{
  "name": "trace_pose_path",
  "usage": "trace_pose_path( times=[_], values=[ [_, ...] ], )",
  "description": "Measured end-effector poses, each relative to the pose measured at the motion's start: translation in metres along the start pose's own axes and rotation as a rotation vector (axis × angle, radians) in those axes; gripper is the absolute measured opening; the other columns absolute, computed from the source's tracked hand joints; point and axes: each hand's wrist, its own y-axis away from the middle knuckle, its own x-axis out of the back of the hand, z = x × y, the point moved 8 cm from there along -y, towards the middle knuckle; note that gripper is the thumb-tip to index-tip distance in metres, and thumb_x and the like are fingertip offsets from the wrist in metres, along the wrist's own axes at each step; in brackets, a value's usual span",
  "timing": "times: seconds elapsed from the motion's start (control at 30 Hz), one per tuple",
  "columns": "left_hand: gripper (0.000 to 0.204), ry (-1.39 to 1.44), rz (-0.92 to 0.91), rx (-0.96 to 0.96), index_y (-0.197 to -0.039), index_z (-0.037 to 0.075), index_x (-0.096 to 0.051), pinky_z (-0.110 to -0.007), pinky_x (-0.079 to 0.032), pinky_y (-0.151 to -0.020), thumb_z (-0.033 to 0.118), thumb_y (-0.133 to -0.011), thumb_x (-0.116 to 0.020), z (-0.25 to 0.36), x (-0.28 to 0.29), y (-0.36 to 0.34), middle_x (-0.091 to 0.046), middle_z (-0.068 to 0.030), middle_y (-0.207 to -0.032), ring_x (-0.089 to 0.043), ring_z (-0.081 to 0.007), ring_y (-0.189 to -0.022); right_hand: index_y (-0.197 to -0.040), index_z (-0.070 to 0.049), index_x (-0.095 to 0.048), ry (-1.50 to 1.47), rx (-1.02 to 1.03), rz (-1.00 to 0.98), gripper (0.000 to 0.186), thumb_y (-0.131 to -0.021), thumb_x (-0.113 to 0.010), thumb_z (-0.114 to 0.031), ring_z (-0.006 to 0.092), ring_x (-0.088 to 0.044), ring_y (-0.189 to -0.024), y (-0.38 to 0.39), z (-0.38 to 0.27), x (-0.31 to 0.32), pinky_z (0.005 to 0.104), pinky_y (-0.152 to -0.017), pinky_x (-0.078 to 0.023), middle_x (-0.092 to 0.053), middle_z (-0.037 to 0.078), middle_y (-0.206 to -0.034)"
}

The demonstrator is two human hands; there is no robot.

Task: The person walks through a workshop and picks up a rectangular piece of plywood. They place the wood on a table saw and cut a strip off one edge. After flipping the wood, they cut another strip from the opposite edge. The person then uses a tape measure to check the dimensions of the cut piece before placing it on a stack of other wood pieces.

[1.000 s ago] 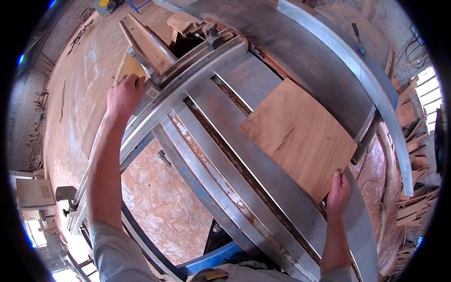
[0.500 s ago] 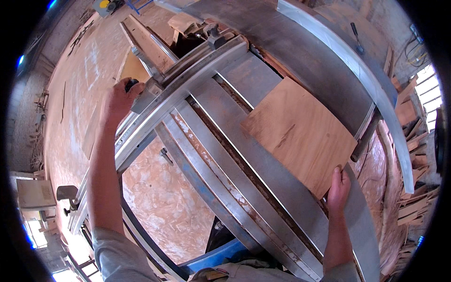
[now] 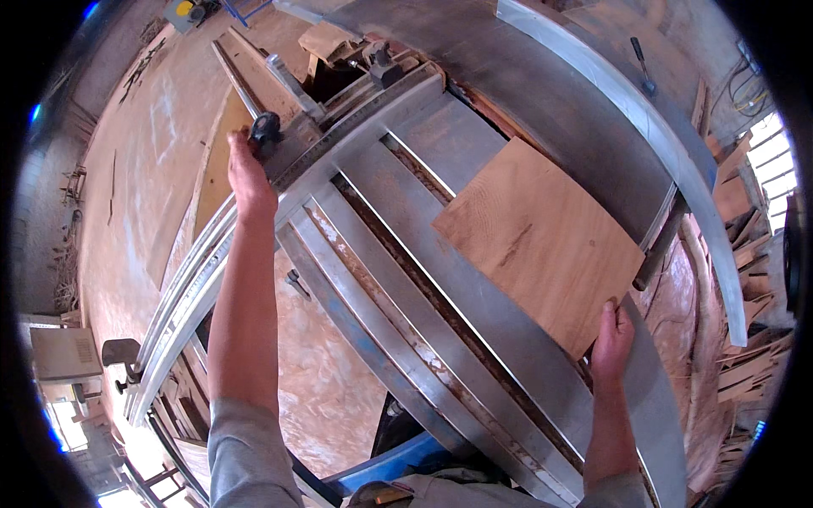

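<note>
A flat, squarish wooden board (image 3: 542, 241) lies on the slotted grey metal machine table (image 3: 500, 292). At its near corner, my right hand (image 3: 611, 339) grips the edge, thumb on top and fingers partly hidden. My left hand (image 3: 247, 173) is at a round black knob (image 3: 265, 128) on a sliding metal bracket (image 3: 296, 140), beside the table's left rail. The fingers look bent against the knob's left side, and some are hidden. A metal rod (image 3: 237, 80) extends beyond the knob.
A long, pale curved guard or strip (image 3: 627, 110) arches over the dark table section at the right. A clamp-like black block (image 3: 384, 66) stands at the rail's far end. Wood offcuts (image 3: 749, 372) pile up at the far right. A blue part (image 3: 406, 461) sits near my body.
My left hand has moved right and slightly away from me, and the bracket has shifted along the rail with it. The knob now shows more fully. My right hand and the board stay put.
</note>
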Motion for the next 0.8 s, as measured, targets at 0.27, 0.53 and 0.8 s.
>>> trace_pose_path(
  times=[0.27,0.53,0.8],
  values=[
    [0.054,-0.178,-0.101,0.136,-0.115,0.007,-0.062,-0.031,-0.044,-0.082,0.055,-0.096,-0.047,-0.006,-0.07,0.0,-0.061,-0.0066,-0.096,-0.054,-0.0159,-0.083,-0.098,0.007,-0.059,0.094,0.003,-0.035,0.032,-0.099,-0.047,-0.023,0.0127,-0.053,-0.083,-0.003,0.002,0.004,0.0318,-0.075,-0.044,-0.064,0.011,-0.089],
    [0.055,-0.667,-0.294,0.07,-0.121,0.012,-0.057,-0.03,-0.047,-0.059,0.057,-0.089,-0.055,0.052,-0.145,-0.062,-0.063,-0.0042,-0.083,-0.062,-0.0159,-0.068,-0.096,0.003,-0.06,0.076,-0.049,-0.016,0.033,-0.098,-0.05,-0.028,0.0104,-0.051,-0.082,-0.002,0.016,0.008,0.0284,-0.074,-0.042,-0.059,0.003,-0.087],
    [0.036,-1.197,-0.116,-0.437,-0.11,0.012,-0.068,-0.041,-0.053,-0.078,0.033,-0.084,-0.053,0.086,-0.192,-0.056,-0.07,-0.0148,-0.097,-0.068,-0.0285,-0.085,-0.094,0.001,-0.06,0.053,-0.105,-0.012,0.029,-0.099,-0.049,-0.026,0.0087,-0.049,-0.08,-0.003,0.025,0.008,0.0275,-0.071,-0.041,-0.058,0.001,-0.085]
  ],
)
